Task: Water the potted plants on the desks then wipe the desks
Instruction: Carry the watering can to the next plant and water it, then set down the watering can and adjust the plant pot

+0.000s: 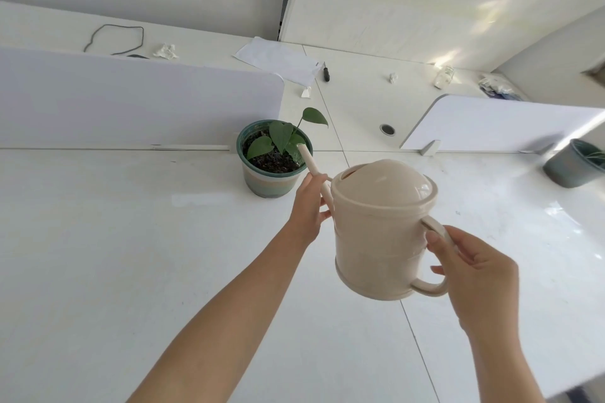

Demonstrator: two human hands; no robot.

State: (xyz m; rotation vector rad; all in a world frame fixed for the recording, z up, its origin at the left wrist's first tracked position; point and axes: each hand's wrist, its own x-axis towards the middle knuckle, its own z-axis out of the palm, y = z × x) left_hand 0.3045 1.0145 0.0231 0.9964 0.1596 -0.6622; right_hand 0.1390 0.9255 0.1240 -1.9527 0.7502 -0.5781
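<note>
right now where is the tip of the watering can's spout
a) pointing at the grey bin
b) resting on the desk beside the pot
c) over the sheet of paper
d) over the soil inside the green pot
d: the spout tip of the beige watering can sits inside the rim of the green pot, above the soil, with the left hand steadying the spout and the right hand on the handle.
</note>
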